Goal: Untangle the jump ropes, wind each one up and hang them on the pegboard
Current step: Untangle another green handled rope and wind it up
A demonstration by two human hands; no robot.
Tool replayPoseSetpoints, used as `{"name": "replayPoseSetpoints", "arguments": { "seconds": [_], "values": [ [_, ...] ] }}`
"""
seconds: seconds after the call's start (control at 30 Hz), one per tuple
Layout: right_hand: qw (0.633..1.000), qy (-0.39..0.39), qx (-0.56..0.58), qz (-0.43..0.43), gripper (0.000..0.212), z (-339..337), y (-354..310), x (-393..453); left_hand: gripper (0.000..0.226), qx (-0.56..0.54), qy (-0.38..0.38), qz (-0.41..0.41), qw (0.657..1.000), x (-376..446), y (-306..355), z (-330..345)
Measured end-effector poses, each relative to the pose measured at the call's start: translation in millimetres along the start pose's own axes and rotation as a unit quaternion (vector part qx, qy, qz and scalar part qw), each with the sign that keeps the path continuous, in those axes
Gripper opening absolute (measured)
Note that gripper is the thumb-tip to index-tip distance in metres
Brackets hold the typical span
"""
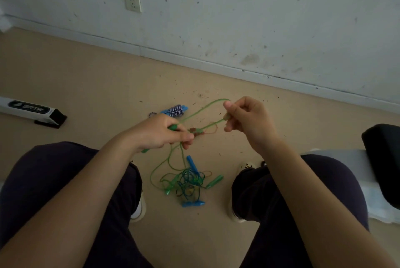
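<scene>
The left hand (161, 132) gripped a green handle (173, 127); the right hand (244, 116) pinched its green rope (203, 108), stretched rightward, above the tangle (190, 181).

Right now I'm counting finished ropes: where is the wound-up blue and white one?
In the head view, the blue and white rope lies on the floor just beyond the left hand, toward the wall.

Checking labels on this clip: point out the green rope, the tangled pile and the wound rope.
green rope (201, 108), head view, strand between the hands
pile (190, 183), head view, knotted middle
wound rope (176, 110), head view, striped coil
</scene>
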State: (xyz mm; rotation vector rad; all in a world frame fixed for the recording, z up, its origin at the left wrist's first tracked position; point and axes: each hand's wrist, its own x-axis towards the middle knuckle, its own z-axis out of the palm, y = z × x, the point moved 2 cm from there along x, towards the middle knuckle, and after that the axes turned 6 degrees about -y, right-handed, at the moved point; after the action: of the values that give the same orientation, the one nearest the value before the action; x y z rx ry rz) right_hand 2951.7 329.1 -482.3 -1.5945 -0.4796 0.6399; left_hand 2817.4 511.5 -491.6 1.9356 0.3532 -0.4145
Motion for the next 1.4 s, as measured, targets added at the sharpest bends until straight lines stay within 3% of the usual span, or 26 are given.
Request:
{"name": "replayPoseSetpoints", "arguments": {
  "seconds": [0.13,0.27,0.33,0.43,0.6,0.77,0.9,1.07,1.2,1.3,1.4],
  "values": [
    [0.992,0.038,-0.119,-0.001,0.031,-6.9,0.9,-1.7,0.026,-0.022,0.082,0.017,0.996,1.0,-2.8,-7.1],
    [0.980,0.055,-0.186,-0.035,0.042,-5.3,0.2,-7.0,0.027,-0.063,0.044,0.042,0.996,-1.0,-2.8,-1.1],
    [0.985,0.003,-0.158,-0.070,0.033,-0.3,-2.9,-9.0,0.030,-0.074,0.025,0.050,0.996,1.0,-2.3,5.6],
    [0.972,-0.140,-0.156,-0.104,0.012,16.5,-2.7,-12.2,0.035,-0.082,-0.004,0.049,0.995,5.7,-4.5,12.0],
    [0.945,-0.244,-0.193,-0.097,0.017,30.4,2.5,-15.4,0.033,-0.160,-0.049,0.058,0.984,7.1,-3.7,18.6],
    [0.953,-0.188,-0.233,-0.055,0.010,22.7,4.2,-11.2,0.029,-0.170,-0.077,0.059,0.981,5.3,-4.4,14.0],
    [0.974,-0.137,-0.162,-0.078,0.009,17.3,-2.9,-14.3,0.025,-0.174,-0.065,0.079,0.979,4.0,-3.2,6.8],
    [0.993,0.031,-0.056,-0.097,0.009,-11.2,-9.4,-6.5,0.035,-0.095,0.001,0.041,0.995,3.4,-7.4,-3.1],
    [0.993,-0.064,-0.087,-0.046,0.006,-6.4,-6.8,-6.3,0.040,-0.126,0.028,0.036,0.991,3.2,-11.0,-5.2],
    [0.988,-0.121,-0.095,-0.011,0.030,5.8,-1.8,-8.2,0.038,-0.142,-0.016,0.042,0.989,2.1,-7.5,1.6],
    [0.980,-0.116,-0.163,-0.001,0.059,9.4,3.8,-6.5,0.039,-0.130,-0.063,0.041,0.989,3.1,-6.3,7.7]
  ]
}}
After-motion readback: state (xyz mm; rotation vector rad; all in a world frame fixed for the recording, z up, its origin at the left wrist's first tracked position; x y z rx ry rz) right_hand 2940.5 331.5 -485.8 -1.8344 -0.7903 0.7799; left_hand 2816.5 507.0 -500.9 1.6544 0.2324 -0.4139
